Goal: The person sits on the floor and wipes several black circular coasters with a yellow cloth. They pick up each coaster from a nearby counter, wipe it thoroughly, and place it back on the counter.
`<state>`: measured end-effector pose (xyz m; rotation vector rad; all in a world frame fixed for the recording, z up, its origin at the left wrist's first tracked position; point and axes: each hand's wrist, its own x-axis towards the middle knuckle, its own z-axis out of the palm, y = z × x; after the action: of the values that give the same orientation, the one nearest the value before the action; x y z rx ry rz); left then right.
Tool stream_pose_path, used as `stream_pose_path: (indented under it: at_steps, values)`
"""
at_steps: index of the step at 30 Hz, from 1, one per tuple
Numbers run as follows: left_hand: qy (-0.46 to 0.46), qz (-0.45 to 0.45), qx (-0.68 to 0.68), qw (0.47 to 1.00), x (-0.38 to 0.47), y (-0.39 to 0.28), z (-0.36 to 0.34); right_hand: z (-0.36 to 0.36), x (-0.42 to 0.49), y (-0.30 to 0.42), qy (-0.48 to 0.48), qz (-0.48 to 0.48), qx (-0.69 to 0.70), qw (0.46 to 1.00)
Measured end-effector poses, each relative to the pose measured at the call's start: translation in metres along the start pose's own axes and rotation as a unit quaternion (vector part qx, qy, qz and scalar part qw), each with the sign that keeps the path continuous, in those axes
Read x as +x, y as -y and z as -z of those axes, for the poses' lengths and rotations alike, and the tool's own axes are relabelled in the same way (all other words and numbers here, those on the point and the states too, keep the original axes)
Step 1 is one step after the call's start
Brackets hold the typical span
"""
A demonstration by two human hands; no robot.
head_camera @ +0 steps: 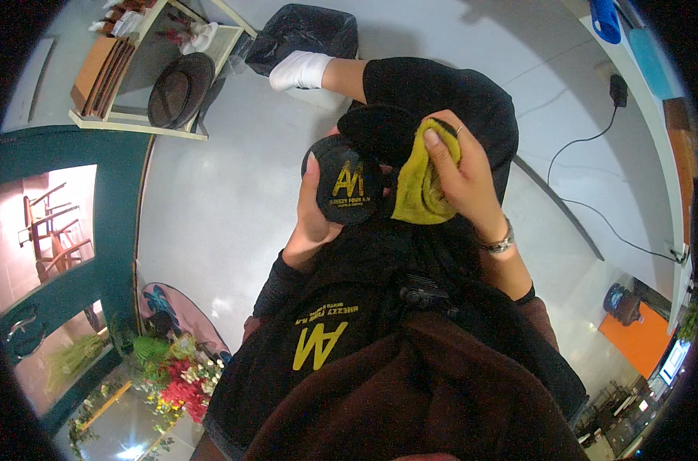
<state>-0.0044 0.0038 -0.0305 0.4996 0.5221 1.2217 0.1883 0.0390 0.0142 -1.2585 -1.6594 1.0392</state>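
Observation:
A round black disc-shaped item [349,180] with a yellow logo faces up between my legs, with my left hand [313,216] gripping its left edge, thumb on the face. My right hand [461,170] is closed on a folded yellow cloth [421,193], just to the right of the disc and apart from its face. Another dark rounded shape [377,128] lies behind the disc against my black trousers; whether the two are joined I cannot tell. My black apron [360,305] bears the same yellow logo.
A bin with a black liner [308,34] stands beyond my white-socked foot. At upper left, a shelf [153,129] holds round dark trays [181,89]. Flowers [184,386] are at lower left. A cable [579,138] runs along the right, near an orange panel [642,340].

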Motion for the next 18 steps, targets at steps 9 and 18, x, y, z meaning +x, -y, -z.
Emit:
stream_pose_path:
  at_steps: [9, 18]
  values:
    - [-0.050, 0.020, -0.031, 0.998, 0.004, 0.009, -0.002, -0.005, 0.003, -0.011, 0.032, 0.069, -0.077, 0.994]
    - [0.075, 0.029, -0.151, 0.985, 0.002, 0.010, 0.004, 0.006, -0.003, 0.028, -0.096, 0.137, -0.130, 0.977]
